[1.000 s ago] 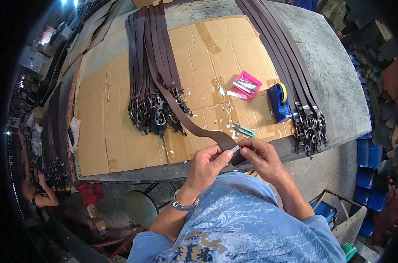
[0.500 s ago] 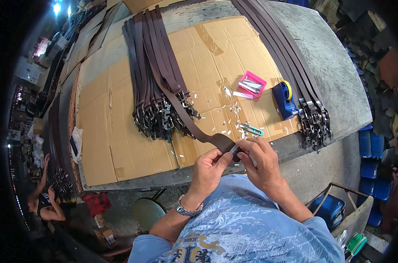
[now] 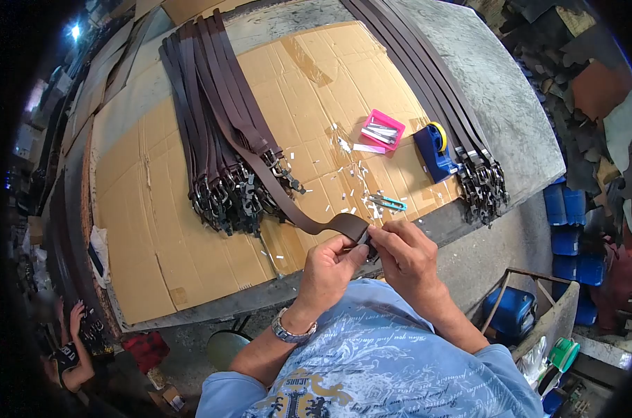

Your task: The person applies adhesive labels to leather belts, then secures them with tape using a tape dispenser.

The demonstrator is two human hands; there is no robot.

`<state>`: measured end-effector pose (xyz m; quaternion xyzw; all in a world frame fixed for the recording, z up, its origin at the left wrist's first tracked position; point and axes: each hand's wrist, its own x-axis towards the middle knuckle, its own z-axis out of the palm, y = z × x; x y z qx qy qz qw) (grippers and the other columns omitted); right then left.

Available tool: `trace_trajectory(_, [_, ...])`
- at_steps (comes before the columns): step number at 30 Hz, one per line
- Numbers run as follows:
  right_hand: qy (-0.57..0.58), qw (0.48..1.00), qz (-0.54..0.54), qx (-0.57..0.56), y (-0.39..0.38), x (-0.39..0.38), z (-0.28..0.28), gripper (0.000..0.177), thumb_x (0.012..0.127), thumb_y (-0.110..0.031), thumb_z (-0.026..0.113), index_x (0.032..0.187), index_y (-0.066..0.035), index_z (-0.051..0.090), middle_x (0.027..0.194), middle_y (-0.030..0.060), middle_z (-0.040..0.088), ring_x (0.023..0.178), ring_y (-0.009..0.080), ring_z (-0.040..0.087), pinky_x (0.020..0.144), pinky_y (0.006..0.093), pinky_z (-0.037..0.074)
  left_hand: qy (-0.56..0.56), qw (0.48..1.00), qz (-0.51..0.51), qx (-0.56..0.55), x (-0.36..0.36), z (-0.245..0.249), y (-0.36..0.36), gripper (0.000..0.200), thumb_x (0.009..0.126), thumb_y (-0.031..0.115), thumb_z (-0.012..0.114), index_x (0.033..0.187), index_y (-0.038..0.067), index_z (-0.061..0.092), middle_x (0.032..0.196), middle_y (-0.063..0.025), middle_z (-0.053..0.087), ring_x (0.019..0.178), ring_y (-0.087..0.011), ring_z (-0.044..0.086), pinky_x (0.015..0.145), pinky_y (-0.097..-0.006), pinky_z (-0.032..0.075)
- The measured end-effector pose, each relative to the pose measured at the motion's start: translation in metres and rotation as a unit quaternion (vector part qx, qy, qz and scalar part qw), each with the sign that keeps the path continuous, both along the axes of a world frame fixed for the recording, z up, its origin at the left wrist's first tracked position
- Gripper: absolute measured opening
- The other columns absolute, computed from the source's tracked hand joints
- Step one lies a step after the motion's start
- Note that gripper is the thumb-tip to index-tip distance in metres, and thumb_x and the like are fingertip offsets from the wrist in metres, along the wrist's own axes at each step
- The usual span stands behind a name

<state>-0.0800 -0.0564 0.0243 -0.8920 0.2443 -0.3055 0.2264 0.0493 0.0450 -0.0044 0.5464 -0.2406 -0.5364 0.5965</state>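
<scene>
A dark brown belt [image 3: 286,203] runs from the left pile to my hands at the table's near edge. My left hand [image 3: 332,270] pinches its end between thumb and fingers. Against it, my right hand [image 3: 408,256] is closed at the buckle end, fingertips on a small pale strip; the buckle is mostly hidden by my fingers. Left of my hands lies a pile of brown belts [image 3: 222,118] with dark metal buckles. Just beyond my hands, turquoise thread snips [image 3: 388,203] lie among scattered white paper bits.
A pink box [image 3: 383,130] holds pale strips, beside a blue tape dispenser [image 3: 436,152]. More belts [image 3: 427,76] lie along the right. Cardboard [image 3: 149,230] covers part of the table. A co-worker [image 3: 72,352] is at far left; a blue jug [image 3: 511,311] sits at lower right.
The view has shifted, so the table and belts appear further left. Both hands stay on the belt end; my right fingers have drawn closer to my left thumb.
</scene>
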Motion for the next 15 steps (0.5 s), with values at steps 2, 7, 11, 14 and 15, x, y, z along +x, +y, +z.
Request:
trace_trajectory(2, [0.009, 1.000, -0.014, 0.015, 0.001, 0.004, 0.000, 0.028, 0.073, 0.002, 0.070, 0.100, -0.005, 0.065, 0.082, 0.0078, 0.060, 0.070, 0.0258, 0.061, 0.058, 0.0343, 0.049, -0.010, 1.000, -0.010, 0.004, 0.005, 0.001, -0.002, 0.018, 0.094, 0.012, 0.062, 0.102, -0.004, 0.065, 0.086, -0.0001, 0.065, 0.077, -0.0034, 0.055, 0.066, -0.0200, 0.046])
trace_trajectory(7, [0.001, 0.989, -0.033, 0.144, 0.000, 0.013, 0.006, 0.026, 0.077, 0.004, 0.069, 0.101, -0.003, 0.063, 0.085, 0.0102, 0.061, 0.076, 0.0253, 0.063, 0.062, 0.0337, 0.050, -0.001, 1.000, -0.015, 0.007, 0.015, -0.003, -0.005, 0.018, 0.094, 0.013, 0.063, 0.100, -0.004, 0.065, 0.085, -0.0003, 0.065, 0.076, -0.0036, 0.055, 0.065, -0.0199, 0.046])
trace_trajectory(11, [0.028, 0.961, -0.053, 0.269, -0.002, 0.017, 0.010, 0.026, 0.081, -0.004, 0.067, 0.107, -0.004, 0.061, 0.090, 0.0100, 0.061, 0.082, 0.0231, 0.062, 0.072, 0.0329, 0.050, 0.103, 0.995, -0.016, 0.002, 0.025, -0.010, -0.005, 0.015, 0.094, 0.013, 0.062, 0.100, -0.001, 0.063, 0.093, -0.0043, 0.066, 0.084, -0.0089, 0.063, 0.080, -0.0243, 0.054])
trace_trajectory(14, [0.023, 0.935, -0.043, 0.352, -0.007, 0.017, -0.002, 0.029, 0.086, -0.010, 0.065, 0.113, -0.003, 0.060, 0.094, 0.0083, 0.063, 0.086, 0.0196, 0.062, 0.080, 0.0320, 0.048, 0.165, 0.986, -0.007, -0.003, 0.028, -0.011, -0.006, 0.015, 0.094, 0.014, 0.061, 0.098, 0.000, 0.063, 0.095, -0.0060, 0.066, 0.085, -0.0110, 0.065, 0.082, -0.0267, 0.056])
trace_trajectory(15, [0.025, 0.935, -0.042, 0.352, -0.008, 0.016, -0.011, 0.029, 0.086, -0.010, 0.065, 0.113, -0.003, 0.060, 0.094, 0.0083, 0.063, 0.086, 0.0196, 0.062, 0.080, 0.0320, 0.048, 0.180, 0.984, -0.001, -0.002, 0.028, -0.011, -0.006, 0.015, 0.094, 0.015, 0.061, 0.097, 0.000, 0.062, 0.095, -0.0064, 0.066, 0.085, -0.0116, 0.065, 0.082, -0.0274, 0.056])
